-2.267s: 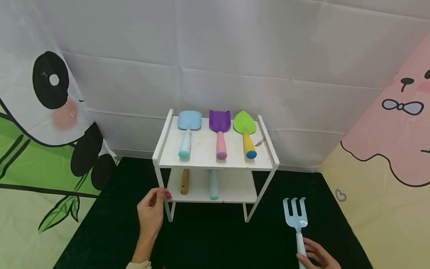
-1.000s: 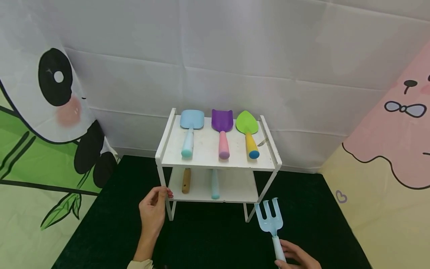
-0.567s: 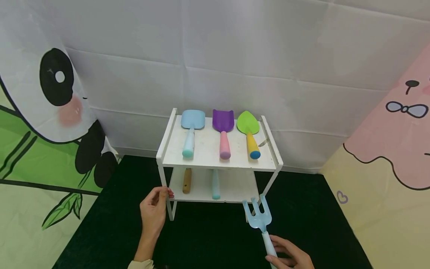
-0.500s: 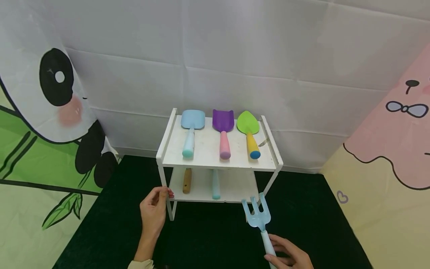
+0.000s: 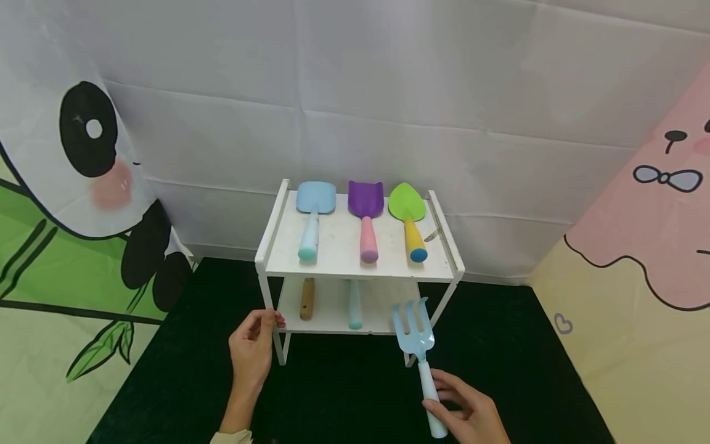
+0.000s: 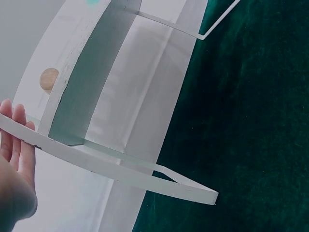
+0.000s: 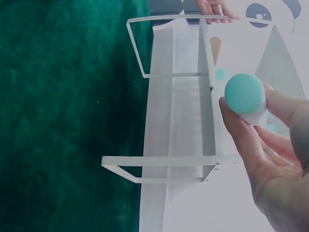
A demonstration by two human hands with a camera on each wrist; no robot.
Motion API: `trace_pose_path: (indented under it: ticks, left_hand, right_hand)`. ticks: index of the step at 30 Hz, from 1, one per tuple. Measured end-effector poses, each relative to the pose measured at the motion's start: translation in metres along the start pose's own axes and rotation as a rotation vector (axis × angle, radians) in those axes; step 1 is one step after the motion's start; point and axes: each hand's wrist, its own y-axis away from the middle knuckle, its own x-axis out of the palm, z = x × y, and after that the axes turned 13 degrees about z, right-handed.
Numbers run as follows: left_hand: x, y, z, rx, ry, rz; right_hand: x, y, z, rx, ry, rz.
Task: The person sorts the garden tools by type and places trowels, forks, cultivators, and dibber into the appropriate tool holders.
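My right hand point(image 5: 465, 407) grips the pale handle of a light blue hand fork point(image 5: 415, 336), its tines pointing up and overlapping the lower shelf's right front corner. The right wrist view shows the handle's turquoise end point(image 7: 245, 93) between thumb and fingers. My left hand point(image 5: 252, 348) holds the front left leg of a white two-tier rack point(image 5: 355, 274); its fingers point(image 6: 24, 154) pass behind the leg in the left wrist view. On the top shelf lie a light blue spade point(image 5: 315, 198), a purple scoop with pink handle point(image 5: 366, 200) and a green trowel with yellow handle point(image 5: 407, 203).
On the lower shelf a wooden handle point(image 5: 307, 299) and a turquoise handle point(image 5: 354, 305) show; their far ends are hidden under the top shelf. Dark green cloth point(image 5: 344, 394) covers the table. A white backdrop point(image 5: 366, 148) hangs close behind the rack, with printed cartoon panels either side.
My right hand has carried the hand fork leftward from the right side, then up and forward to the lower shelf's right front corner. My left hand stays on the rack leg.
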Motion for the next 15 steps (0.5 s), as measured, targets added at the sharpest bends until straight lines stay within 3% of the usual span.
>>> trace_pose_path:
  ticks: [15]
  left_hand:
    - [0.000,0.000,0.000,0.017,0.007,-0.004]
  right_hand:
    - [0.007,-0.027,0.017,0.019,-0.086,-0.074]
